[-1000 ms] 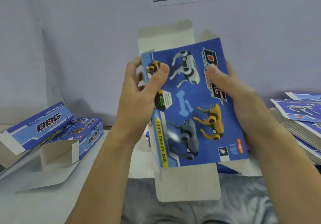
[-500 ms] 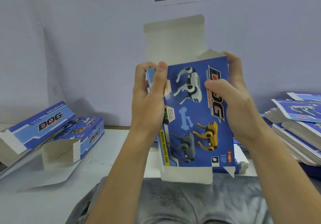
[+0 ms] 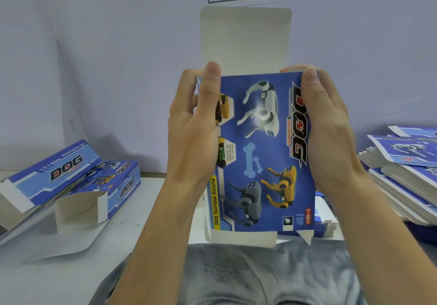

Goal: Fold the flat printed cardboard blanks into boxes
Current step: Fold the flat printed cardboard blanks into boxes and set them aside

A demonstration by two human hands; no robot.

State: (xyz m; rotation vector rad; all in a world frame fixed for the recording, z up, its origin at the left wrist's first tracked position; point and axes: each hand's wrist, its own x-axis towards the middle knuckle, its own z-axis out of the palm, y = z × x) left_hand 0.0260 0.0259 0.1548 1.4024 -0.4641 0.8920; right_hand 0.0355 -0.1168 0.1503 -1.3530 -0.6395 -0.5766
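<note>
I hold one blue printed box blank [image 3: 262, 153] upright in front of my chest, above the near edge of the white table [image 3: 142, 214] and clear of everything on it. My left hand [image 3: 194, 134] grips its left edge, thumb laid along the printed face, fingers curled behind. My right hand [image 3: 331, 134] grips the right edge the same way, thumb near the top corner. Open air surrounds the blank on both sides; the pale wall [image 3: 94, 68] stands behind.

The blank's front shows three robot dogs, a bone and the word DOG. A plain grey-white flap [image 3: 246, 39] stands up from its top edge, and a shorter flap [image 3: 243, 238] hangs at the bottom.

To the left, two folded boxes [image 3: 78, 181] lie touching on the table, each with an end open. To the right sits one stack of flat blanks [image 3: 406, 179], too many to count.
</note>
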